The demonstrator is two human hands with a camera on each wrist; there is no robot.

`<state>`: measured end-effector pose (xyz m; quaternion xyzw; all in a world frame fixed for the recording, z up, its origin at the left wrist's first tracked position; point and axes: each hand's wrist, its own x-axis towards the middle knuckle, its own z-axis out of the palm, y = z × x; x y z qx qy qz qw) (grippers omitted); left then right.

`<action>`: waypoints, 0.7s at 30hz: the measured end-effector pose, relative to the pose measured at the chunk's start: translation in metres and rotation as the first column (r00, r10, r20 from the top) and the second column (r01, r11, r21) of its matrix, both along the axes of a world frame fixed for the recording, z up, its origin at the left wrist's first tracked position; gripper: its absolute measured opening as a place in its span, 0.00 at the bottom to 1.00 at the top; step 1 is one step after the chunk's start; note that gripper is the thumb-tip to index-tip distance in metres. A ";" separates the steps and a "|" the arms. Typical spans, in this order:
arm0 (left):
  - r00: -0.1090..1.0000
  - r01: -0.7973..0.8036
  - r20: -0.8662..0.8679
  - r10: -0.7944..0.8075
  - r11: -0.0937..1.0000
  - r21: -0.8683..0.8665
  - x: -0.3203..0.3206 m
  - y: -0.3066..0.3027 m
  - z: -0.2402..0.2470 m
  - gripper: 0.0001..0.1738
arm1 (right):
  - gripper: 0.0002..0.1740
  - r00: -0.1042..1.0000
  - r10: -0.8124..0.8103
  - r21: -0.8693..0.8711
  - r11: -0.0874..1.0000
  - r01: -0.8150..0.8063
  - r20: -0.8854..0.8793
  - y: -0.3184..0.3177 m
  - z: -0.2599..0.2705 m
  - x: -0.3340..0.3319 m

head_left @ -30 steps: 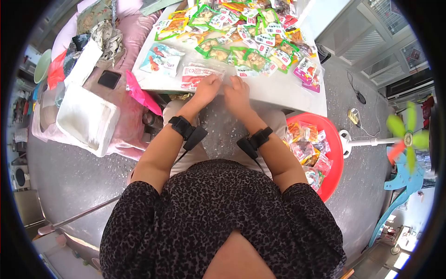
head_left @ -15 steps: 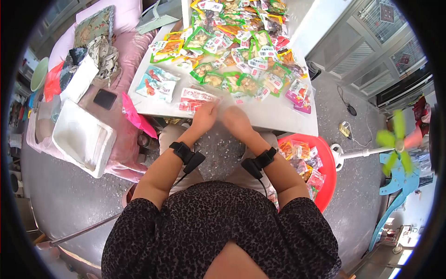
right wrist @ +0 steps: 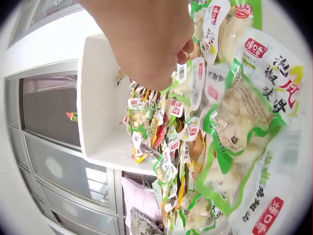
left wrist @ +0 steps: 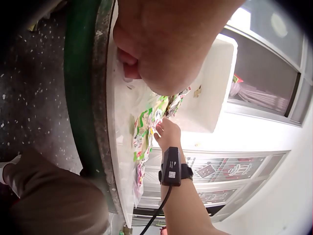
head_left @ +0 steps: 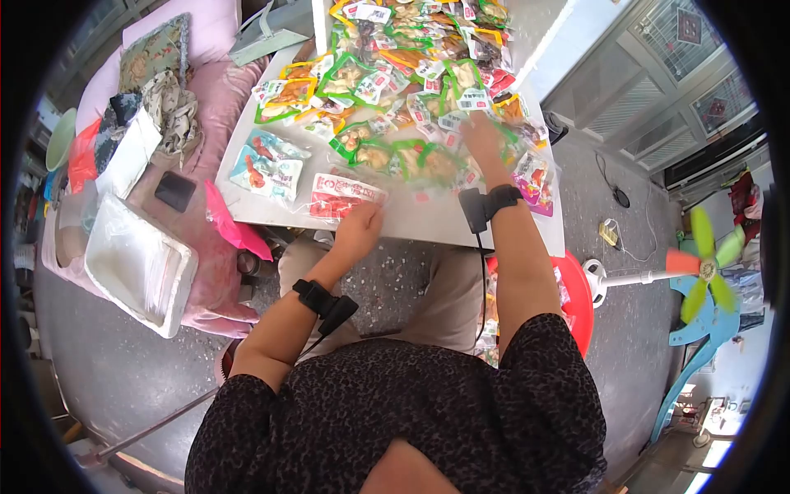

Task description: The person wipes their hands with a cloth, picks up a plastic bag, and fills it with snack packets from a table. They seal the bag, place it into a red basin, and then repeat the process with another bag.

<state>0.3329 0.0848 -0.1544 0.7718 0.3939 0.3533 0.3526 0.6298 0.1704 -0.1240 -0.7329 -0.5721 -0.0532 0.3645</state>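
At the table's front edge, my left hand [head_left: 358,232] pinches the lower right corner of a red-and-white bag [head_left: 339,198], its fingers curled in the left wrist view. My right hand [head_left: 484,146] reaches over the green-edged packets [head_left: 436,162] on the table. The left wrist view shows this right hand [left wrist: 169,133] with its fingers parted and loosely bent. Seen from the right wrist, the hand [right wrist: 151,44] is just above white-labelled packets [right wrist: 195,83], its fingertips partly hidden. A blue-and-white bag [head_left: 270,167] lies left of the red-and-white one.
A purple packet [head_left: 535,183] lies at the table's right side. Below that side, a red basin [head_left: 582,305] holds more packets. A white foam box [head_left: 140,263] and a phone [head_left: 175,191] lie on pink cloth at the left. A fan [head_left: 706,267] stands at the right.
My right hand has moved from beside the left hand, forward and right, over the packets. The left hand stays by the red-and-white bag. The head view has shifted.
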 end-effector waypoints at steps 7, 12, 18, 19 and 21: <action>1.000 -0.004 0.019 0.003 1.000 0.008 0.000 0.000 0.000 0.07 | 0.28 0.966 -0.258 -0.234 0.941 0.246 -0.024 0.051 0.009 0.021; 0.999 0.022 0.025 -0.023 0.999 0.043 -0.001 0.001 0.002 0.06 | 0.33 0.977 -0.210 -0.441 0.873 0.209 0.047 0.060 0.025 0.002; 0.999 -0.019 0.034 0.013 0.983 0.182 0.000 -0.001 -0.004 0.06 | 0.28 0.972 -0.068 -0.327 0.935 0.142 0.226 0.058 -0.005 -0.007; 0.998 -0.060 0.049 0.050 0.969 0.241 0.002 -0.003 -0.011 0.06 | 0.28 0.963 -0.049 -0.325 0.936 0.137 0.266 0.048 -0.002 -0.015; 0.999 -0.021 -0.039 0.029 0.982 0.189 0.003 0.000 -0.013 0.08 | 0.26 0.952 -0.003 -0.381 0.916 0.125 0.306 0.043 0.007 -0.020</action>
